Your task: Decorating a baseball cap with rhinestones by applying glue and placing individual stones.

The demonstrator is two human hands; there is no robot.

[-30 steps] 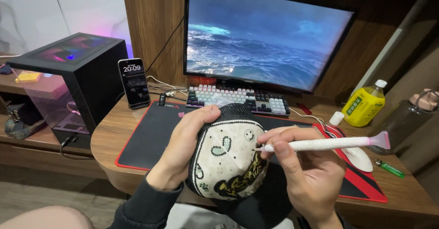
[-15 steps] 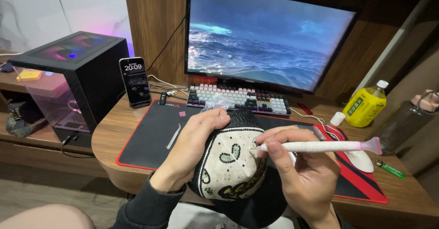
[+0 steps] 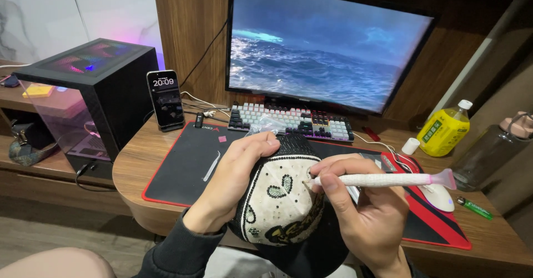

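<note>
Head view: the fingers of the right hand (image 3: 363, 217) are closed in a pen grip on a slim pink-and-white applicator pen (image 3: 383, 180), whose tip is pressed to the front panel of a cap (image 3: 280, 200). The cap is cream-white on its front, studded with small stones and dark heart and letter shapes, with a black crown and brim. It is held at the near edge of the tabletop (image 3: 133, 161), above the lap. The fingers of the left hand (image 3: 239, 181) are wrapped over the cap's top and left side, steadying it.

Beyond the hands, a black desk mat (image 3: 183, 172) with a red border is spread out, with metal tweezers (image 3: 211, 166) lying on it and a small clear bag (image 3: 266, 125) just behind the cap. A keyboard (image 3: 291, 121), a monitor (image 3: 327, 45), a phone on a stand (image 3: 165, 99) and a computer case (image 3: 94, 89) are set further back. A white mouse (image 3: 437, 197), a green lighter (image 3: 474, 208) and a yellow bottle (image 3: 444, 131) are seen on the right.

A slip seems the likeliest fault: the cap is supported only by one hand, so a shifted grip could let the pen tip skid and a stone be placed crooked or dropped into the lap.
</note>
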